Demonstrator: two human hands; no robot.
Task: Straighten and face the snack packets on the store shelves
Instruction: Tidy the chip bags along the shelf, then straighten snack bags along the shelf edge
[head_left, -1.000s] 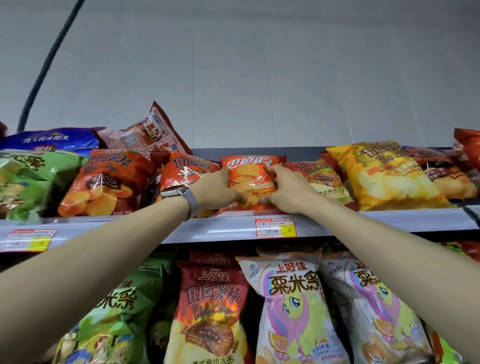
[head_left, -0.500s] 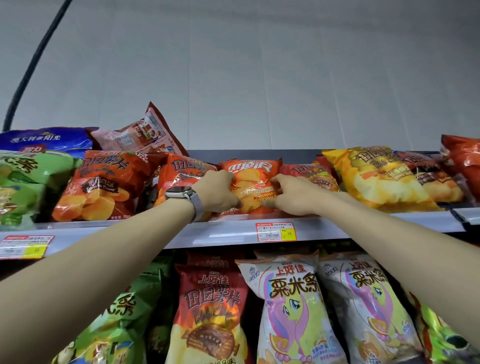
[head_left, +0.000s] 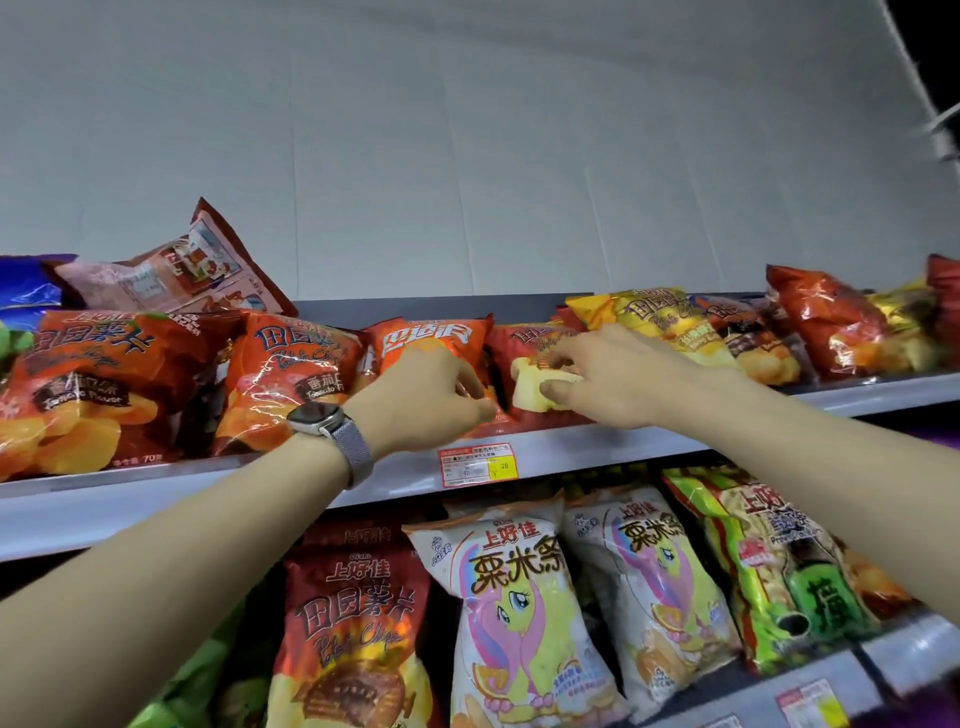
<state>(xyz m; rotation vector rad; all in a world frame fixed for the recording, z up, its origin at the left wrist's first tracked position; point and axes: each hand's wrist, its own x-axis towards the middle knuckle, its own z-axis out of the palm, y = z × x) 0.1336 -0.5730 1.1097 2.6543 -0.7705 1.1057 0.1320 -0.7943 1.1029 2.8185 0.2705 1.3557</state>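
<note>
Left hand: the left hand (head_left: 434, 400) is curled closed on the lower right part of the small orange chip packet (head_left: 431, 340) – thumb at its bottom corner.
Right hand: the right hand (head_left: 610, 382) pinches the lower edge of the red chip packet (head_left: 530, 345) between thumb and forefinger.
Where the packets are: both lie on the top shelf (head_left: 571, 449), leaning back, just above the price tag (head_left: 478, 465), touching each other side by side.
Key relation: the red packet sits just right of the orange one, its long axis running back into the shelf, top tucked under the yellow chip packet (head_left: 660, 317) – the right hand is nearer.
Next, as I judge: draw it forward and square it to the shelf edge.
</note>
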